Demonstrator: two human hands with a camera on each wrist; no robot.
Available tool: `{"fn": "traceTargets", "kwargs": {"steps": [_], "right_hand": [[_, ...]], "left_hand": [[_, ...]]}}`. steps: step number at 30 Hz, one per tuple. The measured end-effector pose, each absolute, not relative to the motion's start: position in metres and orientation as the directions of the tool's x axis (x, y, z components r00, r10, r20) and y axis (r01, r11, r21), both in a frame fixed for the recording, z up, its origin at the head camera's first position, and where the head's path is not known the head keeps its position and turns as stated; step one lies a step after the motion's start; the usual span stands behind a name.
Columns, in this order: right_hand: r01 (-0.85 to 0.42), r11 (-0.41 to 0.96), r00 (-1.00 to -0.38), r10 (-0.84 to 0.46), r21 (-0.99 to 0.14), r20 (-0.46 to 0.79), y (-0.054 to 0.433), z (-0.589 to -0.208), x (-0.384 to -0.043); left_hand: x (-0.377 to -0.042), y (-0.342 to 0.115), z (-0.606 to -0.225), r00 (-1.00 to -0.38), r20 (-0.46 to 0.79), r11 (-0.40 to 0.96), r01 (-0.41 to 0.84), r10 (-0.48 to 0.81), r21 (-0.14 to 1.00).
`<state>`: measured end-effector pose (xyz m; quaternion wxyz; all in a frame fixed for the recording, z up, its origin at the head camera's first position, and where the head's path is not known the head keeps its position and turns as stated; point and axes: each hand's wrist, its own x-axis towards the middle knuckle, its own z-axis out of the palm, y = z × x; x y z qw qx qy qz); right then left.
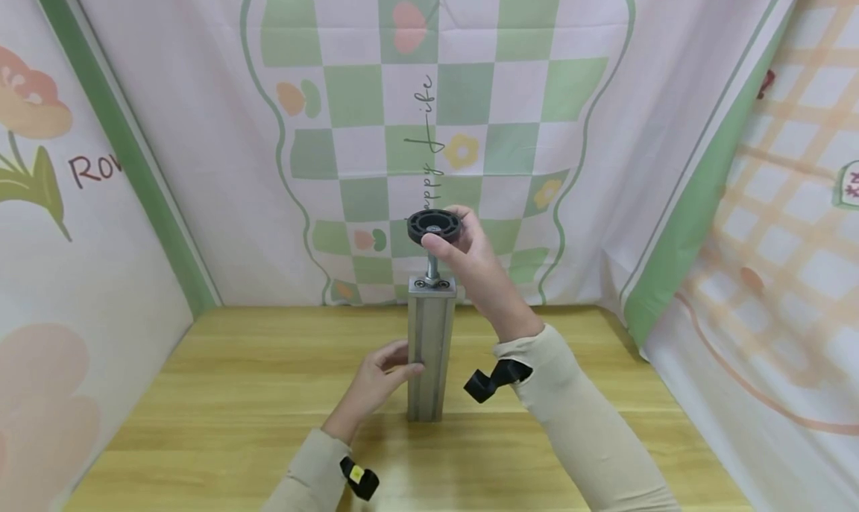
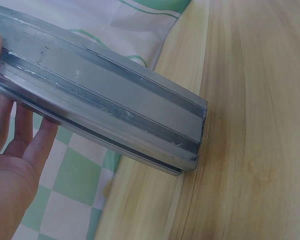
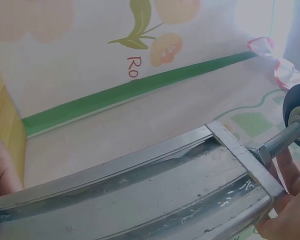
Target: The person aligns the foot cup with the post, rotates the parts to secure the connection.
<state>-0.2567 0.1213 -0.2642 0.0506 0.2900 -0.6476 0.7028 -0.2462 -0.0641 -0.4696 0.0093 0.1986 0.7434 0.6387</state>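
An aluminium profile stands upright on the table, capped by a metal end plate. From the plate rises a threaded rod with a nut at its base, carrying a round black levelling foot on top. My right hand grips the foot, thumb on its upper face near the centre and fingers at the far rim. Lower down, my left hand holds the profile from the left, thumb on the near side and fingers behind. The profile's bottom end shows against the wood in the left wrist view.
The wooden table runs to a back curtain with green checks. Patterned cloth hangs at the left, and another cloth at the right. Black bands with small devices sit on both wrists.
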Motion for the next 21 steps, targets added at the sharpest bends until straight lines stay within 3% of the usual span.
{"fn": "traceTargets", "kwargs": {"steps": [8, 14, 21], "right_hand": [[-0.443, -0.116, -0.848, -0.268, -0.889, 0.457, 0.118, -0.262, -0.252], [-0.519, -0.056, -0.797, -0.328, -0.853, 0.506, 0.121, -0.261, -0.252], [-0.421, -0.339, -0.711, -0.451, -0.841, 0.538, 0.125, -0.261, -0.263]], "left_hand": [[-0.245, -0.064, -0.470, -0.922, 0.233, 0.104, 0.276, 0.310, 0.956], [-0.246, -0.064, -0.470, -0.919, 0.238, 0.103, 0.282, 0.314, 0.954], [-0.244, -0.065, -0.470, -0.922, 0.226, 0.113, 0.273, 0.314, 0.955]]}}
